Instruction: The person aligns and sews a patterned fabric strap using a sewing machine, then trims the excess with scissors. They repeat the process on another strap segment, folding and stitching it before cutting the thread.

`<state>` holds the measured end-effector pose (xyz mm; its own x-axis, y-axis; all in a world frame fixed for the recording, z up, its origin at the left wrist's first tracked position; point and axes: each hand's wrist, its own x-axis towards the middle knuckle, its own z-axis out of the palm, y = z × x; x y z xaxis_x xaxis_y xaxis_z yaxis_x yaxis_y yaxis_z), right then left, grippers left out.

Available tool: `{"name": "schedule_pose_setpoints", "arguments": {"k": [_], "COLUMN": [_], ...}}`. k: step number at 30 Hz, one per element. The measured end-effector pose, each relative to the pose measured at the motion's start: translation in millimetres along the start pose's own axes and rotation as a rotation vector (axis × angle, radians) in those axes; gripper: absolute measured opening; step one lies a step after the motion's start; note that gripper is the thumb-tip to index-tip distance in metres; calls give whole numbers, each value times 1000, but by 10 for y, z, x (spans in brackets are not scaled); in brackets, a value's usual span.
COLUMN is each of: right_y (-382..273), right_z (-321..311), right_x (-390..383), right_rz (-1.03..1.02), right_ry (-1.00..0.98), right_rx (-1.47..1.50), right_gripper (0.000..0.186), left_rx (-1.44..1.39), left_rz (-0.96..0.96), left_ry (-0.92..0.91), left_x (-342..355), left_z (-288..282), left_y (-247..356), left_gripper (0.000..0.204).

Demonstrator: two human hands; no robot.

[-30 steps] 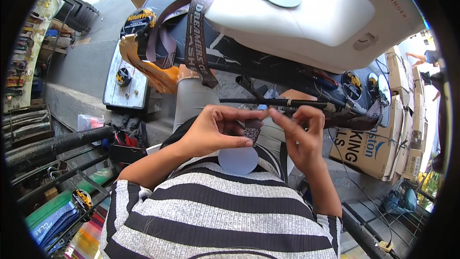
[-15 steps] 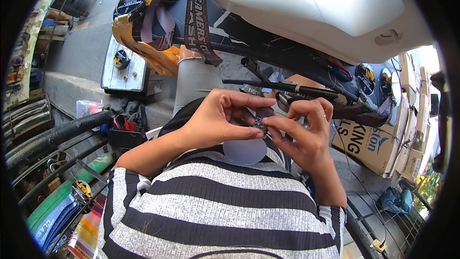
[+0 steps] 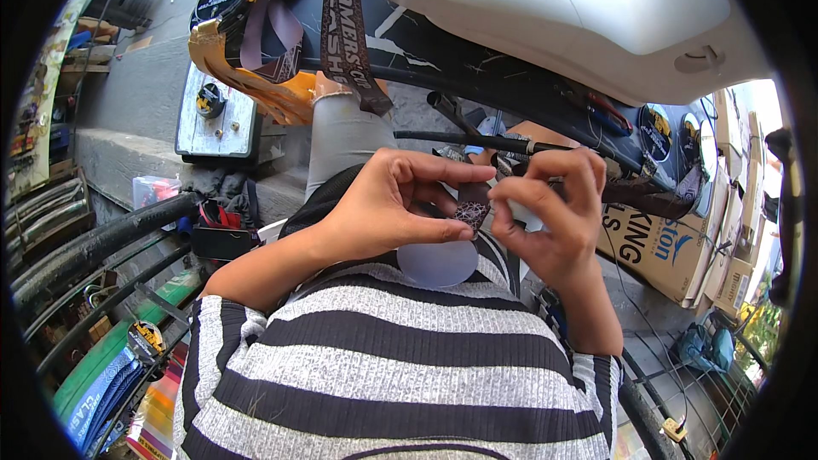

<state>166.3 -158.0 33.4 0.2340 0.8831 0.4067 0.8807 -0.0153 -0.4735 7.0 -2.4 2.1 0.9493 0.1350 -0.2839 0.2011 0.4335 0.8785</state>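
Observation:
My left hand point(image 3: 388, 200) is closed, thumb and fingers gripping the end of a dark patterned ribbon point(image 3: 471, 215). Just under that thumb, in front of my striped shirt, is a pale translucent round disc point(image 3: 437, 264); whether the hand holds it too I cannot tell. My right hand point(image 3: 558, 213) is a little to the right of the ribbon end, apart from it. Its thumb and index finger are pinched together, with a whitish sliver partly showing behind them; what it is stays unclear.
A dark marbled table point(image 3: 477, 68) stands ahead, bearing a large white casing point(image 3: 579, 17). A printed lanyard point(image 3: 348, 34) and a yellow ribbon point(image 3: 256, 89) hang off it. Round black-and-yellow medals point(image 3: 654, 132) lie at its right. Cardboard boxes point(image 3: 660, 255) stand right; metal rails point(image 3: 102, 243) run left.
My right hand has drawn away to the right from the ribbon end, so more of the ribbon shows. My left hand has stayed nearly in place.

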Motion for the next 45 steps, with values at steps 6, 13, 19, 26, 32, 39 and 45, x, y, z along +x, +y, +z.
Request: {"name": "schedule_pose_setpoints", "arguments": {"k": [6,13,19,26,32,39,45], "right_y": [-41,-81,-54,-44,56,-157,-226], "right_z": [-58,-27,23,-21,67,287,379], "right_x": [-41,-40,86,109,1,-345,-321], "right_rz": [-26,-51,-10,-98,192,626,643], "right_ry": [-63,-151,-47,-245,79,-13,103], "right_rx": [-2,-15,-69,52,181,1184,1348], "right_gripper": [29,21,22,25,16,46,32], "left_rx": [-2,5,24,-33,-58,26,281], "left_rz": [8,58,60,47,68,222,445], "left_ry": [6,3,4,11,31,151,245], "left_x": [4,17,7,15,-16,-40,-67], "left_z": [-5,20,5,19,-8,2,145], "left_y": [-17,-15,22,0,52,101,117], "left_gripper": [57,56,54,57,64,70,65]}}
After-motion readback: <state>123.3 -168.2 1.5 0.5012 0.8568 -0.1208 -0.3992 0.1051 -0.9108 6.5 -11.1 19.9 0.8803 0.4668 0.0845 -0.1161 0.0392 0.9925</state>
